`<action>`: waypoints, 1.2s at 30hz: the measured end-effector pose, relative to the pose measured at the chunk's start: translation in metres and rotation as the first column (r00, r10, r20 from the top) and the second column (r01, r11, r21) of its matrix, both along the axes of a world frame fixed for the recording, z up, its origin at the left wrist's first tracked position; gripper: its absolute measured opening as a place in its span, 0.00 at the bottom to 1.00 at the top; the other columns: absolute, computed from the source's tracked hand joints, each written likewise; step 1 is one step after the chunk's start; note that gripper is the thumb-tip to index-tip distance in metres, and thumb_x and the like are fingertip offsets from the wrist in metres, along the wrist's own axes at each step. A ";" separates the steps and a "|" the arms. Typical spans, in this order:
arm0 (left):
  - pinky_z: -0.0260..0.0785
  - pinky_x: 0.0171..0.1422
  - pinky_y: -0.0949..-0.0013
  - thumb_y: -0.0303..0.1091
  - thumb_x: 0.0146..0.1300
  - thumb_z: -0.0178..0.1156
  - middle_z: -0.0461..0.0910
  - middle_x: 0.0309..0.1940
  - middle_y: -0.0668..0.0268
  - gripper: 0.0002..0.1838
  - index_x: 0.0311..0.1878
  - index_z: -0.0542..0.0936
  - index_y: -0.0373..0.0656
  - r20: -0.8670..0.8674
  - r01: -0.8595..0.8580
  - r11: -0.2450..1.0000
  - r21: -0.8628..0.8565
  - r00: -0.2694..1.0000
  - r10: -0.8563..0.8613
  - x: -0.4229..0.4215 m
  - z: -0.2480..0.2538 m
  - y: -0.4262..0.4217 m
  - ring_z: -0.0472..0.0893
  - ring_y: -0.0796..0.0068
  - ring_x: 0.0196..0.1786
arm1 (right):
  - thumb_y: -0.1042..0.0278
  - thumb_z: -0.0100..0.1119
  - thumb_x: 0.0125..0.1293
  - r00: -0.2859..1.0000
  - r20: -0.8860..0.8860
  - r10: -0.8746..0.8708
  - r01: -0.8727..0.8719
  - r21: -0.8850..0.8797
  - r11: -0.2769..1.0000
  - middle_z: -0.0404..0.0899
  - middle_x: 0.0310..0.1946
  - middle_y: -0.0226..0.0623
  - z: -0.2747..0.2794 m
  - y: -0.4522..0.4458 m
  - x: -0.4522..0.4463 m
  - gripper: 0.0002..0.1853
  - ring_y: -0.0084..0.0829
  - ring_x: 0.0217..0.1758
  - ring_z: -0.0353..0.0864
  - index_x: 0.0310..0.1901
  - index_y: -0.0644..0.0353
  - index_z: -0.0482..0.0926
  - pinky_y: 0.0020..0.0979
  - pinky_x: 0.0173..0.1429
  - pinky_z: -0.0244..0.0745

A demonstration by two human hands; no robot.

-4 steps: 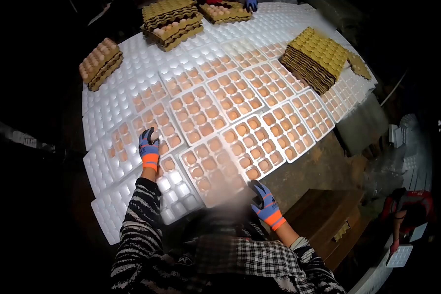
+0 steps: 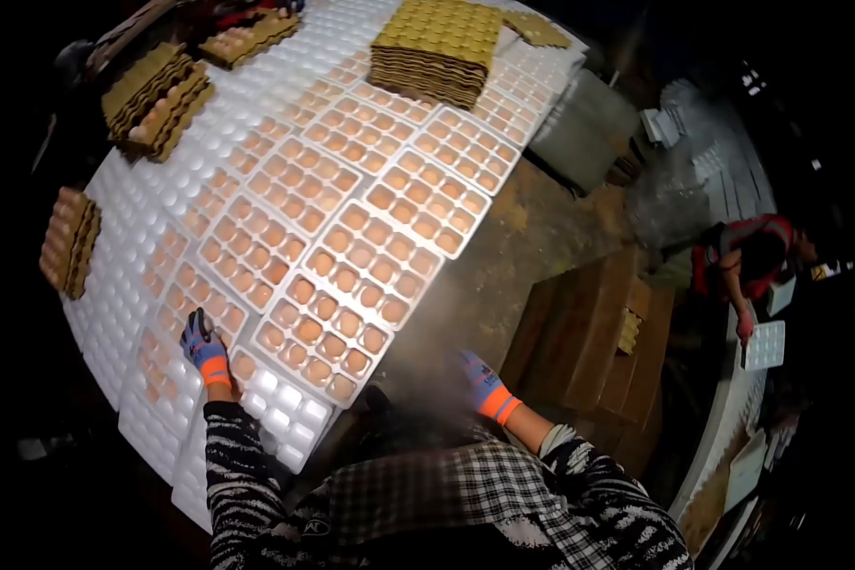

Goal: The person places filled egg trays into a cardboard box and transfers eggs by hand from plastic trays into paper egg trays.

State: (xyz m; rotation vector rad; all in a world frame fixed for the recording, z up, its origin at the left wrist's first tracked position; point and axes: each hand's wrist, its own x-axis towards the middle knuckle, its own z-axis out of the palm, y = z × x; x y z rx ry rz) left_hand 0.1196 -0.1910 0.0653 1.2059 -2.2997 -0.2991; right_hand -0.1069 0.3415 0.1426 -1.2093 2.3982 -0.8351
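Fingers slightly parted, a worker's gloved left hand [image 2: 202,344] reaches over an egg-bearing tray [image 2: 212,296] near the close edge of a worktop blanketed in white plastic trays; whether an egg sits in its grasp cannot be told. The right hand [image 2: 484,383], blurred, hangs off the worktop's right edge, its fingers too smeared to read.

Eggs [image 2: 309,329] fill the cells of the filled trays [image 2: 368,369] lining that right edge and reaching in toward the middle. At the near corner, a mostly empty tray [image 2: 285,418] shows a single egg in its upper-left cell, while bare trays [image 2: 104,313] stretch along the left edge, their cells unfilled.

Resting on the white trays and hiding cells beneath are a tall yellow-brown cardboard stack [image 2: 427,71] toward the far right corner, an egg-laden pile [image 2: 147,85] at the far left and a smaller loaded stack [image 2: 85,249] by the left edge. A large carton [image 2: 560,332] stands on the floor beyond the right hand. Farther right, a person in red [image 2: 755,252] grips a white tray [image 2: 765,347].
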 end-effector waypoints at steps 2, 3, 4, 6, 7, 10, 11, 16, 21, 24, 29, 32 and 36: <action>0.61 0.76 0.51 0.27 0.60 0.60 0.74 0.71 0.60 0.33 0.72 0.75 0.54 0.191 -0.045 0.999 -0.018 0.980 0.047 0.020 -0.014 0.009 0.73 0.49 0.67 | 0.56 0.59 0.70 0.990 0.045 -0.133 0.124 0.158 0.980 0.72 0.68 0.44 -0.037 0.065 0.028 0.28 0.49 0.71 0.69 0.69 0.57 0.71 0.43 0.74 0.67; 0.60 0.77 0.52 0.28 0.63 0.58 0.72 0.72 0.60 0.33 0.73 0.74 0.55 0.193 0.010 1.000 -0.029 0.981 -0.004 0.028 -0.021 -0.004 0.72 0.49 0.69 | 0.55 0.59 0.71 0.981 0.062 -0.182 0.166 0.207 0.964 0.69 0.71 0.44 -0.053 0.086 0.038 0.30 0.48 0.74 0.67 0.71 0.57 0.69 0.42 0.76 0.65; 0.59 0.77 0.54 0.28 0.64 0.56 0.72 0.73 0.60 0.33 0.75 0.72 0.54 0.159 0.038 0.999 0.005 0.987 -0.039 0.029 -0.030 -0.014 0.71 0.50 0.70 | 0.56 0.58 0.71 0.968 0.033 -0.249 0.235 0.225 0.946 0.70 0.70 0.45 -0.056 0.110 0.045 0.29 0.48 0.73 0.68 0.70 0.57 0.70 0.42 0.76 0.66; 0.61 0.76 0.55 0.29 0.67 0.55 0.72 0.73 0.60 0.30 0.74 0.72 0.51 0.143 0.067 0.995 0.073 0.987 -0.077 0.023 -0.019 -0.015 0.71 0.51 0.71 | 0.57 0.58 0.70 0.917 -0.063 -0.393 0.397 0.221 0.891 0.74 0.65 0.48 -0.053 0.155 0.061 0.24 0.50 0.69 0.71 0.64 0.59 0.74 0.44 0.72 0.69; 0.62 0.75 0.56 0.29 0.68 0.54 0.72 0.74 0.61 0.30 0.74 0.72 0.50 0.170 0.058 0.995 0.083 0.983 -0.071 0.023 -0.015 -0.017 0.72 0.52 0.71 | 0.60 0.58 0.69 0.873 -0.115 -0.473 0.487 0.184 0.854 0.76 0.63 0.49 -0.047 0.175 0.066 0.23 0.50 0.68 0.73 0.62 0.59 0.76 0.44 0.71 0.70; 0.64 0.75 0.58 0.31 0.72 0.55 0.71 0.74 0.60 0.28 0.76 0.70 0.49 0.088 0.128 0.943 0.307 0.983 -0.162 0.029 -0.011 -0.042 0.71 0.54 0.73 | 0.67 0.61 0.66 0.678 -0.205 -0.706 0.724 0.015 0.690 0.77 0.62 0.49 -0.006 0.224 0.073 0.24 0.49 0.67 0.75 0.63 0.60 0.77 0.42 0.71 0.70; 0.64 0.75 0.58 0.32 0.73 0.55 0.70 0.75 0.58 0.29 0.76 0.69 0.47 0.088 0.138 0.906 0.400 0.978 -0.188 0.027 -0.007 -0.050 0.71 0.55 0.73 | 0.70 0.61 0.65 0.577 -0.161 -0.801 0.808 -0.034 0.589 0.77 0.62 0.48 -0.013 0.249 0.075 0.25 0.48 0.68 0.75 0.64 0.60 0.77 0.41 0.71 0.70; 0.57 0.80 0.57 0.36 0.76 0.54 0.65 0.77 0.54 0.30 0.78 0.64 0.39 -0.104 0.380 0.925 0.018 0.921 -0.376 -0.059 0.017 0.007 0.66 0.54 0.77 | 0.77 0.62 0.65 0.301 0.048 -0.952 0.929 -0.240 0.282 0.79 0.61 0.44 -0.051 0.381 0.056 0.25 0.40 0.67 0.76 0.65 0.59 0.77 0.34 0.71 0.69; 0.52 0.82 0.59 0.33 0.76 0.53 0.65 0.77 0.56 0.31 0.78 0.62 0.36 -0.588 0.737 0.606 0.298 0.642 -0.492 -0.231 0.018 0.286 0.63 0.61 0.78 | 0.74 0.62 0.68 0.189 0.349 -0.918 0.941 -0.331 0.069 0.80 0.59 0.41 -0.095 0.471 0.007 0.23 0.34 0.63 0.78 0.64 0.60 0.77 0.32 0.67 0.72; 0.51 0.82 0.61 0.20 0.68 0.58 0.63 0.77 0.55 0.35 0.78 0.61 0.36 -0.497 0.843 0.335 0.421 0.523 -0.692 -0.300 0.067 0.528 0.62 0.61 0.78 | 0.63 0.72 0.60 0.087 0.153 -0.984 0.983 -0.172 0.060 0.74 0.66 0.47 -0.110 0.523 -0.038 0.36 0.43 0.69 0.73 0.69 0.59 0.71 0.40 0.73 0.68; 0.50 0.83 0.57 0.43 0.56 0.77 0.54 0.79 0.44 0.57 0.81 0.52 0.37 -0.349 0.639 0.063 0.766 0.496 -0.795 -0.342 -0.037 0.762 0.54 0.50 0.82 | 0.47 0.73 0.52 0.060 -0.399 -0.915 0.972 0.231 -0.037 0.58 0.77 0.48 -0.065 0.601 -0.105 0.54 0.52 0.81 0.53 0.79 0.52 0.55 0.51 0.82 0.50; 0.52 0.82 0.56 0.53 0.50 0.79 0.54 0.77 0.40 0.64 0.81 0.50 0.37 -0.133 0.508 0.149 0.848 0.477 -0.869 -0.338 -0.097 0.832 0.55 0.46 0.79 | 0.47 0.74 0.52 0.066 -0.160 -0.985 0.869 0.494 -0.022 0.67 0.72 0.53 -0.087 0.652 -0.112 0.52 0.51 0.73 0.70 0.76 0.56 0.60 0.45 0.74 0.67; 0.73 0.65 0.51 0.48 0.61 0.69 0.80 0.58 0.40 0.46 0.75 0.60 0.35 0.300 0.335 0.378 0.863 0.262 -0.917 -0.346 -0.069 0.870 0.80 0.40 0.61 | 0.50 0.65 0.59 0.056 0.078 -0.995 0.784 0.614 0.092 0.82 0.56 0.57 -0.141 0.697 -0.100 0.29 0.57 0.60 0.81 0.60 0.57 0.81 0.46 0.64 0.77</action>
